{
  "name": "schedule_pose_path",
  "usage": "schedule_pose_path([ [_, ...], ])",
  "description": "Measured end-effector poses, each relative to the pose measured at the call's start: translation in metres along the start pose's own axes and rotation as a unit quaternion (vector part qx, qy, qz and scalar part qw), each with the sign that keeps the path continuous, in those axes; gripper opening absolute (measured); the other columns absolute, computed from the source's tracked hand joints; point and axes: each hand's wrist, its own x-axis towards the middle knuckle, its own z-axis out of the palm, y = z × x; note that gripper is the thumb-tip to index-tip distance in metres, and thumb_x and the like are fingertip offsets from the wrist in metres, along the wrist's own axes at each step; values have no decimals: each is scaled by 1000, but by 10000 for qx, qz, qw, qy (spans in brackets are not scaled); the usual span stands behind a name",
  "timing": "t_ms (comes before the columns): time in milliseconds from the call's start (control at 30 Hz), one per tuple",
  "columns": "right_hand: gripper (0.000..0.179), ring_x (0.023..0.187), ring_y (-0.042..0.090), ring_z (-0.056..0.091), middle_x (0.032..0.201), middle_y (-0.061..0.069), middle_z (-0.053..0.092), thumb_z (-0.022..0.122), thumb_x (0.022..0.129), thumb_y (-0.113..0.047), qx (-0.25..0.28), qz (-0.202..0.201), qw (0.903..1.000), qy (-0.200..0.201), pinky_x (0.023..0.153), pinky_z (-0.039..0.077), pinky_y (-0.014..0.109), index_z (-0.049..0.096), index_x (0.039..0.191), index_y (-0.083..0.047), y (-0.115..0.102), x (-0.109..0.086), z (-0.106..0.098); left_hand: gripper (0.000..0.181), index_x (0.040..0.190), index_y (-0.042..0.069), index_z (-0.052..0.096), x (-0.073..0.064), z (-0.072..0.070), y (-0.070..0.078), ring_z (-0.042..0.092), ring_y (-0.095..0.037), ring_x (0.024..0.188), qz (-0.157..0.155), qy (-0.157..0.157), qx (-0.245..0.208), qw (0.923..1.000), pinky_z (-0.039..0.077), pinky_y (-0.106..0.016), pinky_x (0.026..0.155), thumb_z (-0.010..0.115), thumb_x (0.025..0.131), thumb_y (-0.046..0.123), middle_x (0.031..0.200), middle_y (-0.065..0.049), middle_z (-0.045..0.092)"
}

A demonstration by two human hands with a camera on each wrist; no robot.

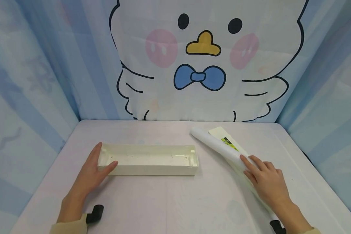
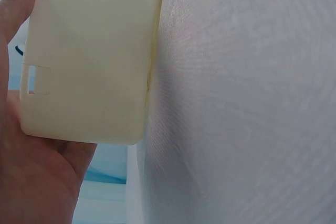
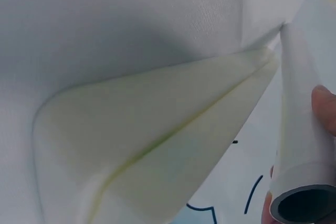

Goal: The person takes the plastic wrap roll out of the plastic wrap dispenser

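A long, shallow off-white box [image 1: 152,170] with an open top lies left of the middle of the table. My left hand [image 1: 89,175] holds its left end, thumb over the front wall and fingers at the back corner. In the left wrist view, a small slot shows in the box's end wall [image 2: 89,66]. To the right, my right hand [image 1: 267,182] grips a white roll of plastic wrap [image 1: 214,143]. Its hollow, dark-cored end shows in the right wrist view. Beneath and beside the roll is a long off-white lid [image 1: 219,131] with a green-and-black label, partly covered.
A pale cloth covers the table [image 1: 169,201]. Behind it hangs a curtain [image 1: 199,104] with a cartoon bird, and blue-white curtains stand at both sides. Black wrist mounts [image 1: 95,214] sit by both wrists.
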Motion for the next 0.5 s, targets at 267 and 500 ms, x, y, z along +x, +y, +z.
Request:
schedule_pose_path([
  [267, 62, 99, 45, 60, 129, 19, 60, 78, 88, -19, 179, 555, 9947, -845, 68, 51, 60, 54, 145, -17, -17, 1, -9, 103, 160, -2, 3, -1, 0, -1, 11, -49, 148, 83, 42, -37, 10000, 16, -68, 114, 66, 95, 47, 164, -29, 7],
  [500, 64, 99, 43, 62, 130, 21, 60, 81, 87, -21, 394, 788, 9877, -1292, 73, 55, 58, 55, 145, -14, -27, 2, -11, 102, 160, -2, 3, -1, -1, -1, 11, -49, 148, 120, 48, -32, 9999, 16, -68, 114, 66, 96, 47, 164, -29, 7],
])
